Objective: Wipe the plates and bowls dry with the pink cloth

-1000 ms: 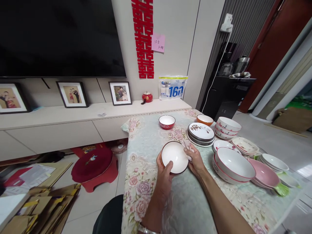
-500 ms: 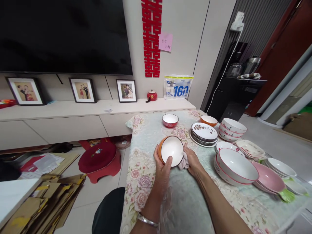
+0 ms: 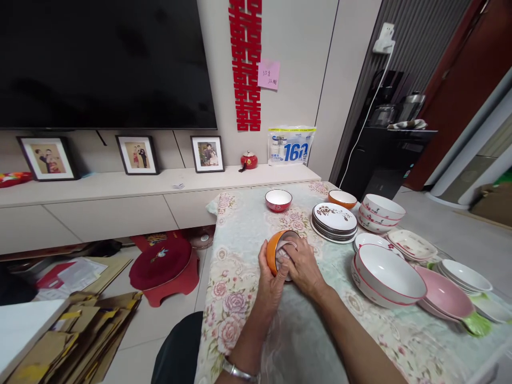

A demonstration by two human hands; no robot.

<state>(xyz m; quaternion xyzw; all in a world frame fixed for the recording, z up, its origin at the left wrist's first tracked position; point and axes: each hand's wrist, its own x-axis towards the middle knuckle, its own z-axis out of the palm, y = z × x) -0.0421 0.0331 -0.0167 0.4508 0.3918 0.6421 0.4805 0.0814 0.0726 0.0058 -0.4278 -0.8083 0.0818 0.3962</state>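
An orange bowl [image 3: 272, 253] with a white inside is held tilted above the table's near middle. My left hand [image 3: 272, 277] grips its left side, thumb at the near rim. My right hand [image 3: 306, 266] is closed on a pale pinkish cloth [image 3: 286, 247] and presses it inside the bowl; part of the cloth is hidden by the fingers. Beyond the hands stands a red bowl [image 3: 279, 201] with a white inside. To the right lies a stack of white plates [image 3: 335, 217] with a brown flower pattern, and behind it another orange bowl [image 3: 342, 199].
On the table's right side stand stacked white bowls [image 3: 383, 209], large red-rimmed bowls [image 3: 390, 273], a pink bowl [image 3: 444, 292] and small white dishes [image 3: 466, 274]. A flowered tablecloth [image 3: 236, 301] covers the table. At left are a red stool [image 3: 164, 272] and flattened cardboard [image 3: 80, 330].
My right hand has moved from the bowl's outer right side to its inside, taking the cloth along. The bowl has turned, so more of its orange outside faces me.
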